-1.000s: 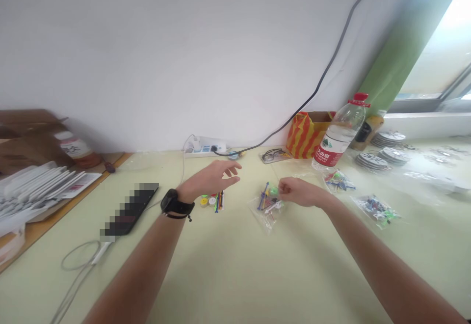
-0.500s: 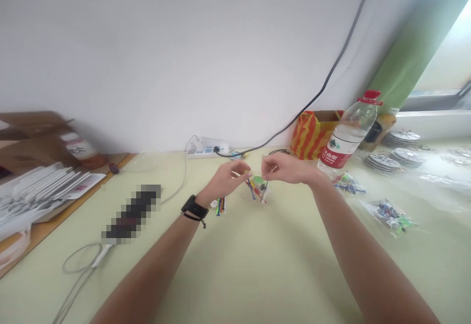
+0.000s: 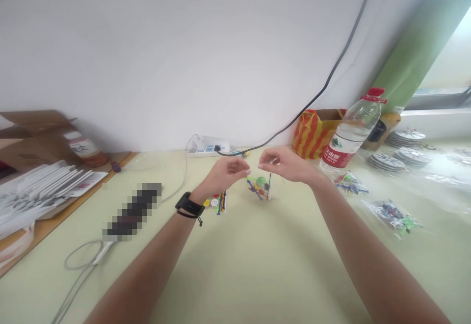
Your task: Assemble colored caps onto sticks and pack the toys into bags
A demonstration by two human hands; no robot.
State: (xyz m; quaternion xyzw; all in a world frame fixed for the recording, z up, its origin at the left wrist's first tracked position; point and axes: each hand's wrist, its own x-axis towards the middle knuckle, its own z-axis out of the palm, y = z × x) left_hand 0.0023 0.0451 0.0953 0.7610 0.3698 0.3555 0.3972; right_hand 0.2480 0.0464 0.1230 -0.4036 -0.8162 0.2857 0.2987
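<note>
My left hand (image 3: 226,173), a black watch on its wrist, and my right hand (image 3: 284,163) are raised together above the pale yellow table (image 3: 235,265). Both pinch the top of a small clear plastic bag (image 3: 260,186) that hangs between them. Colourful small parts, blue, green and red, show inside the bag. Just left of it on the table lie loose colourful pieces (image 3: 216,202), among them round discs and thin sticks.
A water bottle (image 3: 349,135) with a red cap stands to the right, beside a striped orange bag (image 3: 311,133). Two more bags of parts (image 3: 392,213) lie right of it. A dark device (image 3: 134,208) with a cable, white trays (image 3: 40,186) and a power strip (image 3: 208,146) are at left and back.
My right hand lifted the bag off the table and moved left. My left hand closed in from open and took hold of the bag's top; the bag now hangs between both.
</note>
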